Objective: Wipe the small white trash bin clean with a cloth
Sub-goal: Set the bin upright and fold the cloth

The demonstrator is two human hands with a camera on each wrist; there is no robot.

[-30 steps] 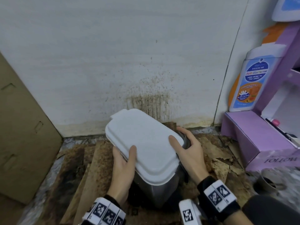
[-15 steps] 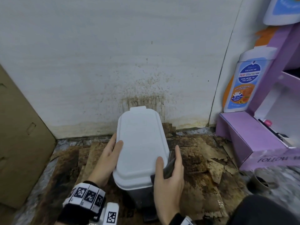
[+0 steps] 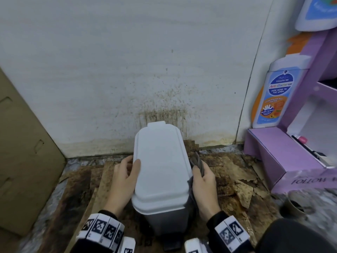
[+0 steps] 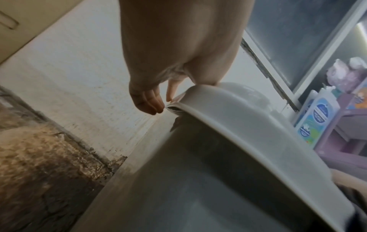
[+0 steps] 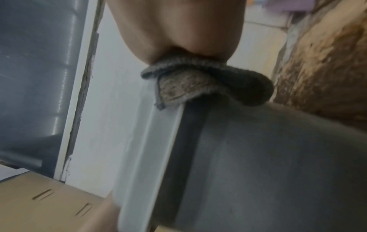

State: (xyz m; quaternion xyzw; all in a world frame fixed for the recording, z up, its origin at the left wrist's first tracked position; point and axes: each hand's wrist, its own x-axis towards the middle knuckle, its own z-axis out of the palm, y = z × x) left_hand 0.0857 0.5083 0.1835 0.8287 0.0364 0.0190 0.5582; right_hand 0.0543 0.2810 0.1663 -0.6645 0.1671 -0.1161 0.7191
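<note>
The small trash bin (image 3: 160, 170) stands on the floor against the stained wall, its white lid closed and its long axis pointing at the wall. My left hand (image 3: 125, 178) rests at the lid's left edge, thumb on top. In the left wrist view its fingers (image 4: 157, 103) are fairly straight and touch the lid rim (image 4: 248, 133). My right hand (image 3: 204, 183) grips a bunched grey cloth (image 3: 197, 163) and presses it against the bin's right side under the lid. The right wrist view shows the cloth (image 5: 208, 83) against the grey bin wall (image 5: 258, 157).
A brown cardboard box (image 3: 21, 152) stands at the left. A purple display stand (image 3: 284, 157) with a printed wash-bottle cutout (image 3: 279, 95) stands at the right. Stained, torn cardboard sheets (image 3: 237, 172) cover the floor. A tape roll (image 3: 293, 207) lies near the right.
The bin has turned from diagonal to lengthwise toward the wall. My left hand has slid up its left side; my right hand now presses the cloth on its right side.
</note>
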